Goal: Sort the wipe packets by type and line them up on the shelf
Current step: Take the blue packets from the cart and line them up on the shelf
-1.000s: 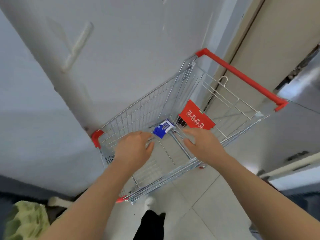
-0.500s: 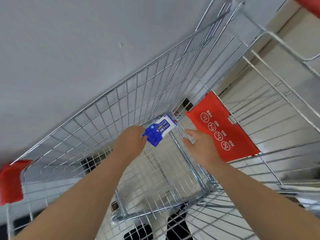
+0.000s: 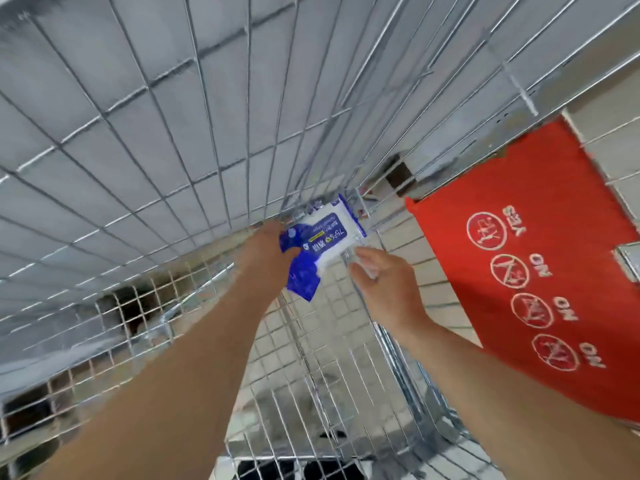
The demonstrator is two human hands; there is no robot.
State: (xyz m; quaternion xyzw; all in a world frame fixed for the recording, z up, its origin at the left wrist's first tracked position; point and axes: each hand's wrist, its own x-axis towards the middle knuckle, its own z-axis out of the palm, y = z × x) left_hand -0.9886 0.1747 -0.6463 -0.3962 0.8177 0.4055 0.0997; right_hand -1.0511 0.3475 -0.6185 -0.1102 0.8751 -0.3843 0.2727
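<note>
Hands have gone deeper into the cart than a second ago, down to its far corner. My left hand is now clamped on the blue end of the packet. My right hand, fingers apart, touches its near edge. Behind stands a red flap. Pickup has begun, I judge; the shelf work waits.

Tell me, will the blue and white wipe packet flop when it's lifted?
Probably floppy: the wipe packet looks creased at its blue end by the left hand. Likely light for its size, being a thin pouch. Its glossy film may slip.
</note>
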